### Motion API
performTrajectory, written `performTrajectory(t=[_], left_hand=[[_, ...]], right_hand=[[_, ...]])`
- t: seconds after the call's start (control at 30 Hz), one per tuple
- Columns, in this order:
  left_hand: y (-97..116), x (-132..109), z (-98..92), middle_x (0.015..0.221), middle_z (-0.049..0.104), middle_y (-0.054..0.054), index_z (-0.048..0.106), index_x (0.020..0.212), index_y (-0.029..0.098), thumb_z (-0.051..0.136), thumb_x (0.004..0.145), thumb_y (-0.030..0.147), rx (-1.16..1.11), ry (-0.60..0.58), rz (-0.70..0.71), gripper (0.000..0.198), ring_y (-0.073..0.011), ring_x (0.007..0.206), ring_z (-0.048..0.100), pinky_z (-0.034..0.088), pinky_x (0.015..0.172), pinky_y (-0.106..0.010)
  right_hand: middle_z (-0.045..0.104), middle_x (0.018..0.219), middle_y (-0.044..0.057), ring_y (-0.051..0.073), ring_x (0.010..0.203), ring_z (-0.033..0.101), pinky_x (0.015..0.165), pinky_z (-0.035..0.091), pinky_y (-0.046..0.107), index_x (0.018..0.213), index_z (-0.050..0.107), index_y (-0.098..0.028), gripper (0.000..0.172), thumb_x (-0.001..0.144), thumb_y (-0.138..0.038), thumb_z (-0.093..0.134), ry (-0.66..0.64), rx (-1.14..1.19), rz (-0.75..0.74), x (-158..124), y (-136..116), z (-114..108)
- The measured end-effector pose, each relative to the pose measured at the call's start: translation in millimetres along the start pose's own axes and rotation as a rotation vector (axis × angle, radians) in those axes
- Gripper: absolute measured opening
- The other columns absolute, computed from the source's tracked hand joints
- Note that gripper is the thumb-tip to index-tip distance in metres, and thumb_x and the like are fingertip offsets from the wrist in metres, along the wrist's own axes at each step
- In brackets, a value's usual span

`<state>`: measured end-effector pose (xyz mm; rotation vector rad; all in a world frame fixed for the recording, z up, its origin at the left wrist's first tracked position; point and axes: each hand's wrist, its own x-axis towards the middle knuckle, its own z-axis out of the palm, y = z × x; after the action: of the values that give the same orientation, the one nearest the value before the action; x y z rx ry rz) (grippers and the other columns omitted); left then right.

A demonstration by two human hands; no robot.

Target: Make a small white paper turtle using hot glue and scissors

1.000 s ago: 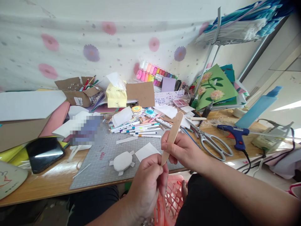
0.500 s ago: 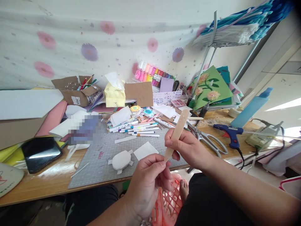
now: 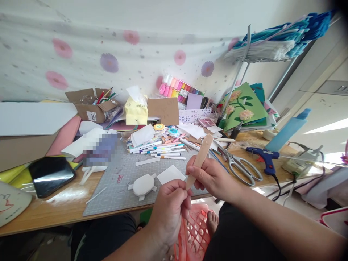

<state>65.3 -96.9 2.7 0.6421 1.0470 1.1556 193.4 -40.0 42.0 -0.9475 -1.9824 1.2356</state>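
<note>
My right hand [image 3: 209, 175] is closed around a flat wooden craft stick [image 3: 201, 156], thumb on top, with the rounded end pointing up and away. The stick's narrower lower end meets the pinched fingertips of my left hand [image 3: 170, 206]. What those left fingers hold is hidden behind the thumb and knuckles. Both hands are in the air at the table's front edge. Just beyond them, on the grey cutting mat [image 3: 111, 195], lie a square of white paper [image 3: 170, 174] and a white padded oval with small tabs [image 3: 143, 185], shaped like a turtle.
Several markers [image 3: 168, 149] and a white strip [image 3: 147, 162] lie farther back. To the right are scissors [image 3: 240, 165], a blue glue gun [image 3: 261, 156] and a blue bottle [image 3: 288, 130]. A black phone-like slab [image 3: 54, 176] lies left. Below my hands stands a pink basket [image 3: 199, 224].
The view has shifted slightly, so the table appears a little lower and to the right. My hands and the craft stick have moved slightly left; the grip looks the same.
</note>
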Motion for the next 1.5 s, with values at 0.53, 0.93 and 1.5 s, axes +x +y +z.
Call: performTrajectory(t=[0.53,0.93,1.5], left_hand=[[3.8,3.4,-17.4,0.052,0.059,0.001,0.062,0.068,0.014,0.057,0.071,0.020,0.016,-0.099,0.066,0.009,-0.0067,0.038,0.047,0.033,0.042,-0.019],[-3.9,5.2,-19.4,0.062,0.061,0.000,0.062,0.073,0.015,0.052,0.084,0.030,0.280,-0.141,0.211,0.021,-0.0074,0.043,0.050,0.036,0.045,-0.020],[-5.2,12.4,-16.1,0.055,0.060,-0.001,0.060,0.064,0.013,0.050,0.074,0.018,0.098,-0.080,0.137,0.014,-0.0072,0.037,0.047,0.033,0.039,-0.019]], right_hand=[[0.046,0.040,-0.008,0.006,0.034,0.041,0.035,0.028,0.015,0.076,0.054,-0.018,0.025,0.092,-0.037,0.050,0.157,0.352,-0.015,14.2,19.4,-8.7],[0.050,0.046,-0.007,0.006,0.038,0.047,0.035,0.034,0.014,0.070,0.050,-0.018,0.033,0.076,-0.044,0.069,-0.017,0.304,0.078,13.5,7.0,3.4],[0.055,0.040,-0.008,0.007,0.034,0.049,0.034,0.036,0.014,0.066,0.048,-0.019,0.036,0.071,-0.043,0.074,0.031,0.314,0.124,15.7,8.4,9.2]])
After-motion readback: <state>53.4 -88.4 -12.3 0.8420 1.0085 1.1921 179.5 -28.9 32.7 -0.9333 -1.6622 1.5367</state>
